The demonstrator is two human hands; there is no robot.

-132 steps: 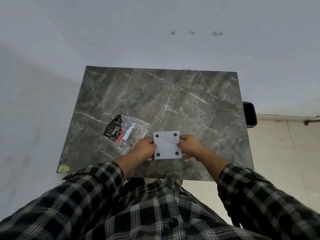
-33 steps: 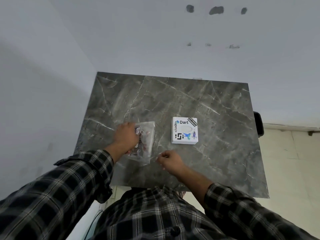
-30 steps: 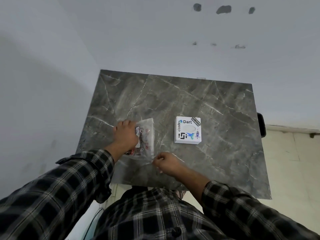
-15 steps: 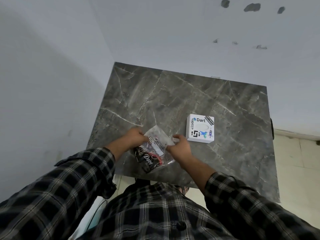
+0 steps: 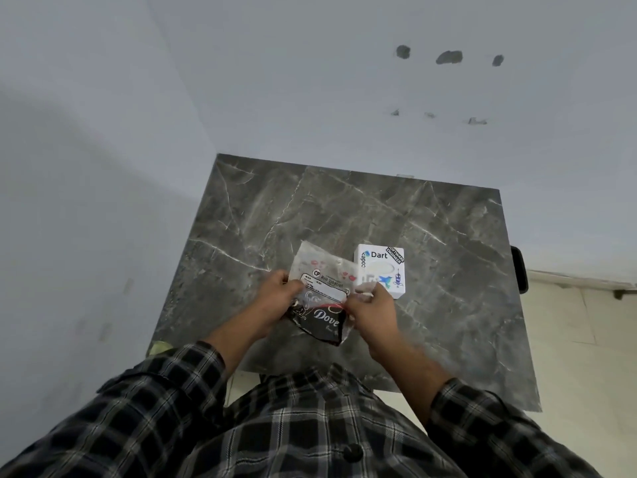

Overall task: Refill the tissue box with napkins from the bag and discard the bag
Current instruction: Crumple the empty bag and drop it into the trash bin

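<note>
A crinkled clear plastic bag (image 5: 322,291) with a black "Dove" end and a white label is lifted just above the dark marble table (image 5: 431,243). My left hand (image 5: 275,301) grips its left edge and my right hand (image 5: 372,310) grips its right edge. The white square tissue box (image 5: 381,270), covered in stickers reading "Dart", stands on the table right behind the bag; the bag's right corner overlaps the box's near-left part. I cannot tell whether napkins are in the bag.
The table stands in a corner, with grey walls to the left and behind. A dark object (image 5: 518,270) shows past the table's right edge, above a pale tiled floor (image 5: 568,339). My plaid sleeves fill the bottom of the view.
The tissue box went from my hands to standing sticker-side up on the table. Both hands then took the bag from the table's left and raised it, spread out, in front of the box.
</note>
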